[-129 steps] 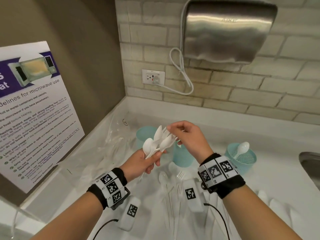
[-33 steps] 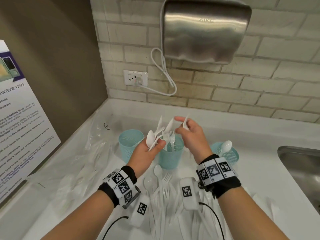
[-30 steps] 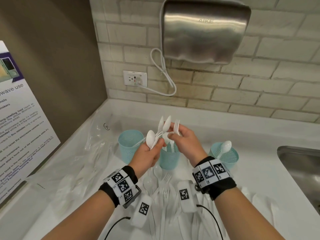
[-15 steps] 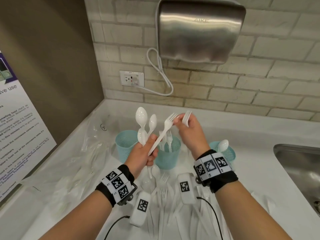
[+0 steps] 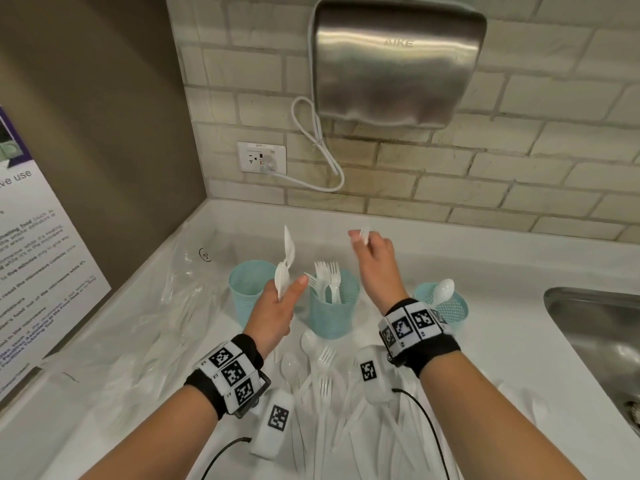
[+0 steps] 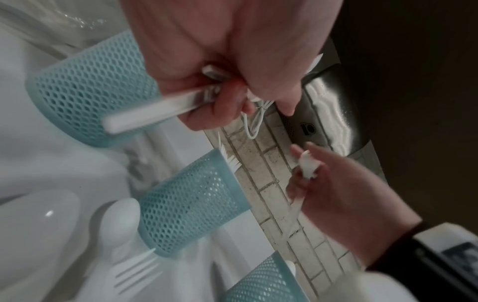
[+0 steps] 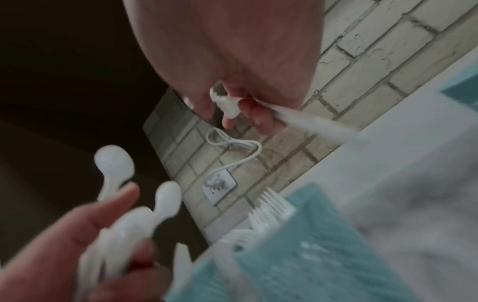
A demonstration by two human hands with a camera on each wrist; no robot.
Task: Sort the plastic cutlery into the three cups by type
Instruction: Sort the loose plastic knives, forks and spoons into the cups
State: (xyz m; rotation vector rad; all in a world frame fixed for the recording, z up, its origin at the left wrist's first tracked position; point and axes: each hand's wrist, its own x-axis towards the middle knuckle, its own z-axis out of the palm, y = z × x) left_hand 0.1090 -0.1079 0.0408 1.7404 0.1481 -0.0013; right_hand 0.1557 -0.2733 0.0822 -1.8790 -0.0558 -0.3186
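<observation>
Three teal mesh cups stand in a row on the white counter. The left cup (image 5: 251, 289) looks empty, the middle cup (image 5: 332, 313) holds several white forks (image 5: 327, 275), and the right cup (image 5: 450, 308) holds a spoon (image 5: 443, 289). My left hand (image 5: 287, 292) grips a small bunch of white spoons (image 5: 285, 258) by the handles, bowls up, in front of the left cup. My right hand (image 5: 360, 237) pinches a white fork (image 7: 225, 102) above and behind the middle cup. The right wrist view shows two spoon bowls (image 7: 116, 161) in the left hand.
A loose pile of white cutlery (image 5: 322, 382) lies on the counter under my wrists. Crumpled clear plastic bags (image 5: 166, 306) lie at the left. A steel sink (image 5: 595, 337) is at the right, with a hand dryer (image 5: 394, 60) and its cord on the brick wall.
The hands have drawn apart: the right hand has moved right and back with a fork. The fork that jutted from the left hand's bunch no longer shows there. The spoons have turned edge-on.
</observation>
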